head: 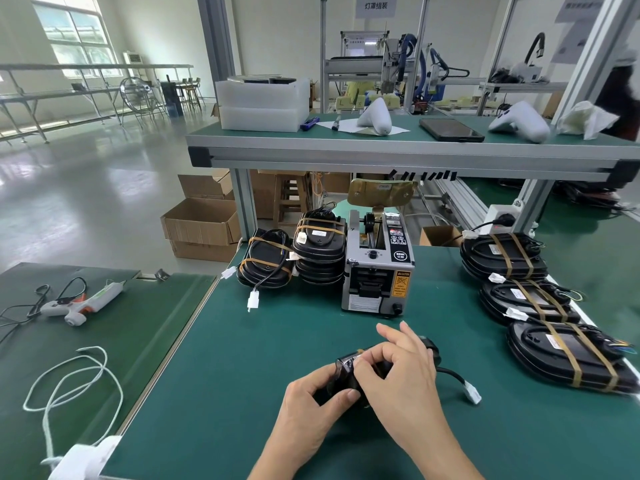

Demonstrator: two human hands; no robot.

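left hand [311,407] clasps the glossy black oval plastic unit [343,366] steady on the green bench mat [242,375], just before the grey tape dispenser [377,271]; right hand [398,372] pinches its top (likely pressing tape down).

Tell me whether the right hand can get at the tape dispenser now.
Probably yes: the tape dispenser stands just beyond the right hand, bare mat between, but it must first let go of the black part.
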